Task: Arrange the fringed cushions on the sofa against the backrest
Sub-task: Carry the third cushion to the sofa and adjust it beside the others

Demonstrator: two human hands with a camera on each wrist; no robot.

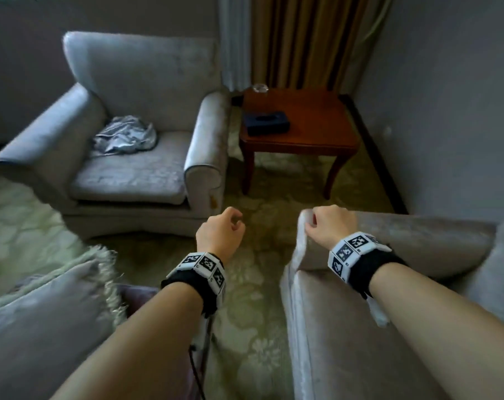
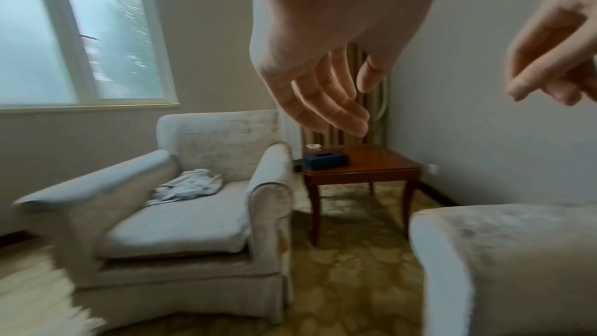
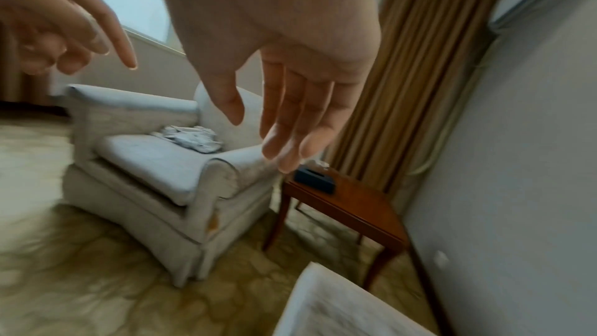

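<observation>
A pale fringed cushion (image 1: 42, 313) lies at the bottom left of the head view, its shaggy fringe (image 1: 103, 272) toward the carpet; the fringe (image 2: 45, 300) shows blurred in the left wrist view. The sofa's armrest (image 1: 403, 243) is at the lower right. My left hand (image 1: 230, 223) hangs in the air over the carpet between cushion and armrest, fingers loosely curled and empty (image 2: 355, 104). My right hand (image 1: 323, 220) hovers just above the armrest's front end, fingers relaxed and holding nothing (image 3: 268, 129). The sofa's backrest is out of view.
A grey armchair (image 1: 135, 168) with a crumpled cloth (image 1: 123, 135) on its seat stands ahead. A wooden side table (image 1: 317, 131) with a dark tissue box (image 1: 266, 122) and a glass dish (image 1: 259, 88) fills the corner by the curtain (image 1: 302, 39). Patterned carpet (image 1: 245, 313) lies between.
</observation>
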